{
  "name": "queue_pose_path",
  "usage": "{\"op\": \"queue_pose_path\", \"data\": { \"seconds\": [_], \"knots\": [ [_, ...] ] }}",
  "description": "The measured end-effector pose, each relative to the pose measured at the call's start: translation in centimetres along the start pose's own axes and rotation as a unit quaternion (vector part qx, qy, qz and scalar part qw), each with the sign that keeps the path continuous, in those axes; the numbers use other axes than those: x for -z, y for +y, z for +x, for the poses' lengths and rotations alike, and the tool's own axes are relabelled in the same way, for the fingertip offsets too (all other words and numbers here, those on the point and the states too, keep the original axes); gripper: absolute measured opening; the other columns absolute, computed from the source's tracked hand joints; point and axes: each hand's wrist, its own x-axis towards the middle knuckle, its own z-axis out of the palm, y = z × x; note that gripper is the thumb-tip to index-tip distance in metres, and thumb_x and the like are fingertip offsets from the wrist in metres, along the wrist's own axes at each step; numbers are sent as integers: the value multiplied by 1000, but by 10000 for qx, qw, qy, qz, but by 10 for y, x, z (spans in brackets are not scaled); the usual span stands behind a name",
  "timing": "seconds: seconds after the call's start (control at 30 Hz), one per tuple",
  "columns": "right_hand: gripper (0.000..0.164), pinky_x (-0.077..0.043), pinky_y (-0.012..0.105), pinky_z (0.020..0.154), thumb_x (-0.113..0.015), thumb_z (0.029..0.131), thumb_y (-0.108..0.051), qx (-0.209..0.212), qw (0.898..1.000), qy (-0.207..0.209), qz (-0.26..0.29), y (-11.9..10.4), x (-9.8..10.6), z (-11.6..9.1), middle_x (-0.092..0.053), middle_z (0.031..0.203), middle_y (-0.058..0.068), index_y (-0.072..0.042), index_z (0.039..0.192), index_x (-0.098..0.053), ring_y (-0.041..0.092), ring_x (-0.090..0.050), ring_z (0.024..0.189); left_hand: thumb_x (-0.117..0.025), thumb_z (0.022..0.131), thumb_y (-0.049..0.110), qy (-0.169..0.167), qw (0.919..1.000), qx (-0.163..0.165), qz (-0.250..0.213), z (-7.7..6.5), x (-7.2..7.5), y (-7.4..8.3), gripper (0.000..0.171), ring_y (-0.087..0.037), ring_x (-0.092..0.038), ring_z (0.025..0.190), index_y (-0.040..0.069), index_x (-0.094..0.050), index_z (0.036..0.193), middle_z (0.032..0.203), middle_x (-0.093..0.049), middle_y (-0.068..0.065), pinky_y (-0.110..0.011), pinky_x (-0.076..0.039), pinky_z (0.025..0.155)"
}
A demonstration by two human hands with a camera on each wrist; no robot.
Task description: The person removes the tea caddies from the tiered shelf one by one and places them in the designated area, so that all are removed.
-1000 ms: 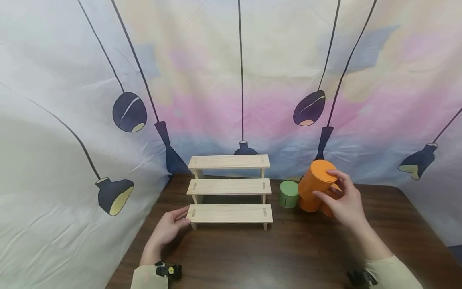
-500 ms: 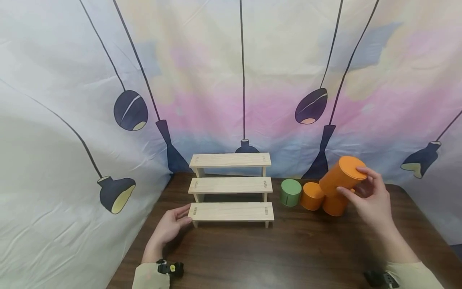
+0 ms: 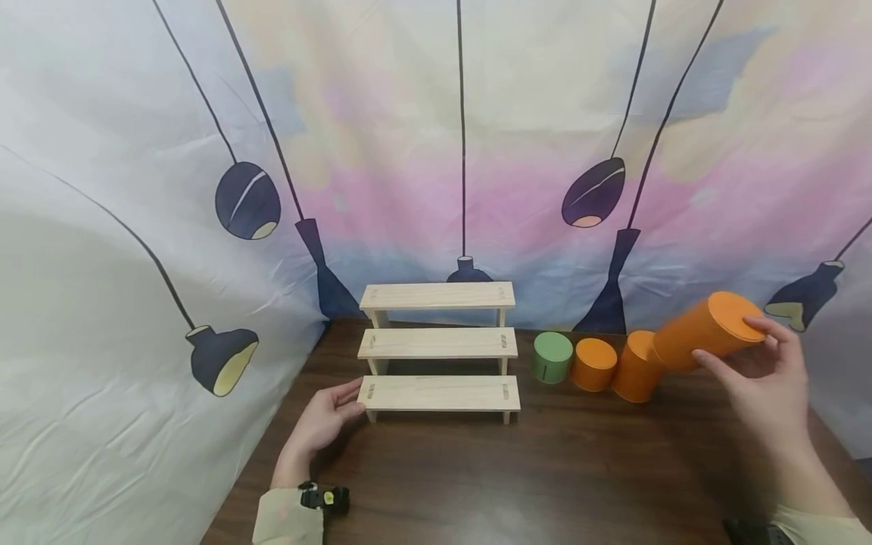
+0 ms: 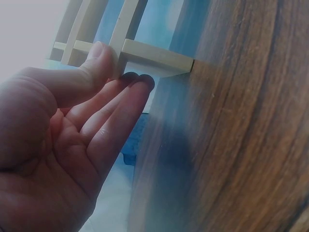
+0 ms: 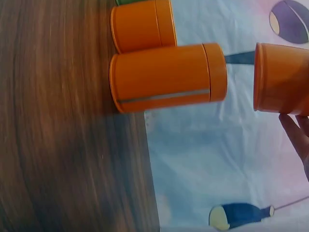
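Note:
My right hand (image 3: 770, 390) holds a tall orange canister (image 3: 698, 333) near its lidded top, tilted in the air above the table; in the right wrist view the base of this canister (image 5: 280, 79) is off the table. On the table stand a tall orange canister (image 3: 636, 371), a short orange canister (image 3: 594, 367) and a short green canister (image 3: 552, 359), side by side. At the left, my left hand (image 3: 322, 420) pinches the end of the lowest step of a three-step wooden shelf (image 3: 436, 344), thumb (image 4: 99, 60) above and fingers below.
The dark wooden table (image 3: 463, 484) runs to a fabric backdrop (image 3: 518, 151) printed with hanging lamps, close behind the shelf and canisters. Fabric (image 3: 136, 424) also closes off the left side.
My right hand has carried the tall orange canister to the right, away from the standing canisters, and it leans over more. The left hand stays on the shelf's end.

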Motion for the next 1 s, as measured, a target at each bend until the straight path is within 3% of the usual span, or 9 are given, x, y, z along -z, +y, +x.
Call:
{"op": "queue_pose_path", "data": {
  "seconds": [0.17, 0.4, 0.53, 0.67, 0.87, 1.0],
  "knots": [
    [91, -51, 8, 93, -76, 80, 29, 158, 9972, 164, -710, 4, 11, 0, -55, 146, -1, -10, 157, -45, 7, -62, 125, -69, 104, 6, -12, 10000, -33, 34, -1, -1, 2, 52, -30, -65, 132, -1, -55, 154, 146, -64, -19, -48, -51, 112],
    [88, -51, 6, 89, -78, 82, 24, -350, 9957, 413, -748, 6, 19, -2, -57, 144, -4, -14, 156, -48, 5, -63, 123, -67, 105, 5, -23, 10000, -16, -3, 1, -1, 1, 52, -29, -64, 133, -1, -53, 155, 147, -63, -19, -46, -51, 111],
    [86, -51, 5, 89, -80, 85, 19, -547, 9921, 424, -1047, 10, 21, -2, -56, 147, -5, -18, 156, -48, 3, -62, 124, -67, 105, 5, -14, 10000, 2, 44, 0, 1, 2, 52, -29, -64, 133, -1, -53, 155, 147, -63, -18, -47, -52, 111],
    [85, -50, 6, 90, -79, 86, 18, -749, 9912, 423, -1008, 16, 21, 0, -53, 150, -4, -21, 155, -48, 4, -61, 127, -68, 105, 7, -23, 9999, -37, 98, -2, 2, 3, 52, -30, -65, 132, -2, -54, 154, 147, -63, -19, -47, -52, 110],
    [82, -47, 4, 93, -80, 90, 9, -892, 9896, 153, -1117, 27, 25, -1, -46, 149, -9, -24, 155, -44, 0, -56, 129, -69, 104, 7, -40, 9998, -98, 179, -3, 2, 5, 52, -30, -65, 132, -2, -54, 154, 147, -63, -19, -48, -52, 111],
    [77, -47, 2, 88, -83, 91, 3, -870, 9882, -127, -1254, 36, 28, -1, -49, 139, -16, -28, 150, -44, -7, -56, 120, -69, 104, 7, -35, 9996, -161, 215, -4, 2, 5, 52, -30, -64, 132, -3, -55, 153, 147, -63, -20, -50, -50, 112]
  ]
}}
